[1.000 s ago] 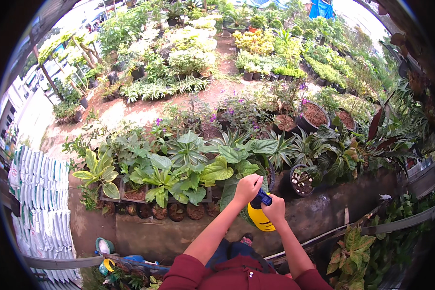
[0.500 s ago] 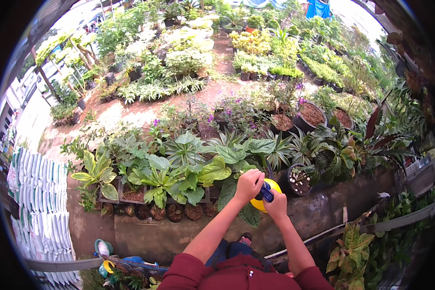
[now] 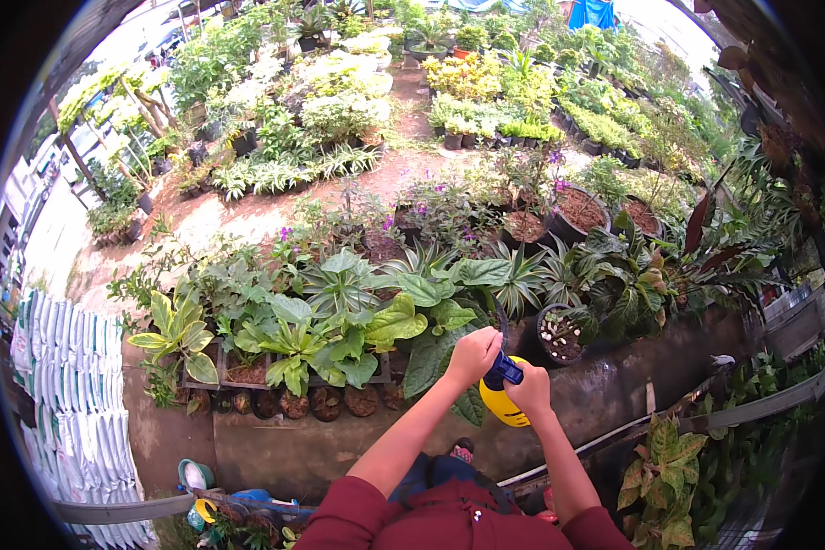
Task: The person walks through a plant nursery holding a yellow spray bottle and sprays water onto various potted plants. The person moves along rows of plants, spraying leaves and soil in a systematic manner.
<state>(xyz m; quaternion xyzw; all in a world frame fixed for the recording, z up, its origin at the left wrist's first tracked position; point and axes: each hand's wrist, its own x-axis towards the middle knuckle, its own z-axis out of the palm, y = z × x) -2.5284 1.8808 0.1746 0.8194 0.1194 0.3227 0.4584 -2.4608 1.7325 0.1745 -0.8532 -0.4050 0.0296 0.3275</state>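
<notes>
I hold a yellow spray bottle [image 3: 502, 407] with a blue pump top [image 3: 504, 370] out in front of me. My right hand [image 3: 532, 390] grips the bottle at its neck. My left hand [image 3: 473, 354] is closed on the blue top. Both arms wear dark red sleeves. The bottle is just above a row of broad-leaved green potted plants [image 3: 339, 321] standing on a low ledge.
A dark pot with white pebbles [image 3: 559, 335] sits right of the bottle. Stacked white sacks [image 3: 60, 385] fill the left. Larger pots of soil [image 3: 577, 211] and plant beds lie beyond a dirt path [image 3: 247, 215]. Grey rails [image 3: 752, 408] run at lower right.
The bottle dipped lower, then rose again and tilted, and both hands shifted slightly right while staying on it. The plants have not moved.
</notes>
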